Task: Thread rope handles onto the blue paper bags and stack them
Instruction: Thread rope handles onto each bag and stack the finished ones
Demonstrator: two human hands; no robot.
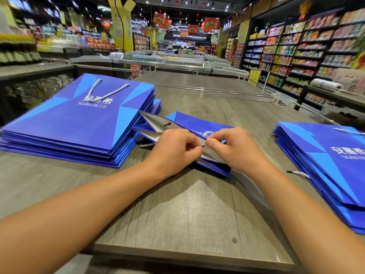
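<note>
Both hands (201,149) pinching flat glossy blue bag (199,123), twisted rope (208,133)

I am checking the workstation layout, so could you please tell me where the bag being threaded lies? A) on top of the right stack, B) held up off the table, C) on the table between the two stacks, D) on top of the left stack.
C: the bag lies on the table between the left stack and the right stack, with the left hand and right hand pinching at its open top edge.
</note>
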